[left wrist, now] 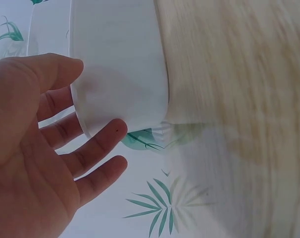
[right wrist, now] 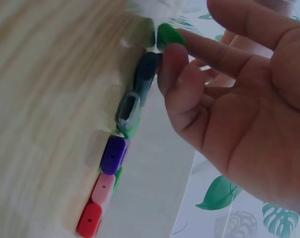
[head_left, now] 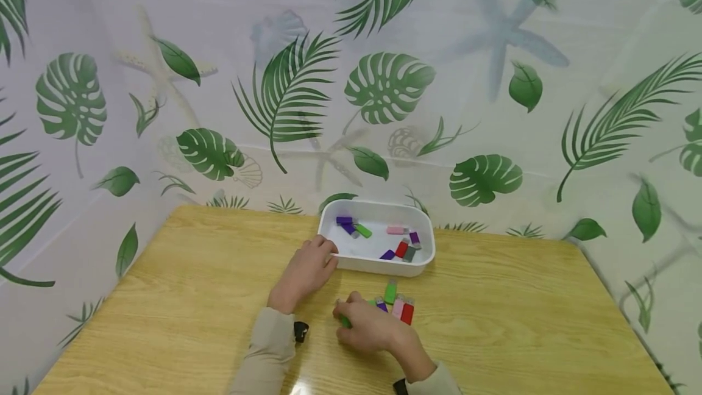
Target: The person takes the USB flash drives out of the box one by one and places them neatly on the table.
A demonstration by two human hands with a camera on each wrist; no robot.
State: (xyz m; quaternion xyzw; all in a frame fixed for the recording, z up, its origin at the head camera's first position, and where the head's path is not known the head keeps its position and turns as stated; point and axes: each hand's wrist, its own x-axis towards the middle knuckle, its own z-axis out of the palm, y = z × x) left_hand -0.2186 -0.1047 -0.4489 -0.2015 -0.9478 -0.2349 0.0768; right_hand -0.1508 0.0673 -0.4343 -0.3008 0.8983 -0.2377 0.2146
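Observation:
My left hand (head_left: 308, 271) grips the near left corner of a white plastic box (head_left: 378, 266), its thumb at the rim in the left wrist view. Several coloured USB sticks lie inside. In front of the box, my right hand (head_left: 366, 323) reaches down over the left end of a loose group of USB sticks. Its bent fingers touch a green USB stick (right wrist: 170, 36), while the thumb stays apart from it. Beside that hand lie a dark USB stick (right wrist: 147, 69), a purple one (right wrist: 114, 154), a pink one (right wrist: 104, 187) and a red one (head_left: 407, 313). The hand partly hides the group.
The box stands near the back edge of the wood-grain table (head_left: 521, 322). Another green USB stick (head_left: 390, 292) lies between the group and the box. Behind the table hangs a leaf-patterned cloth (head_left: 384, 157).

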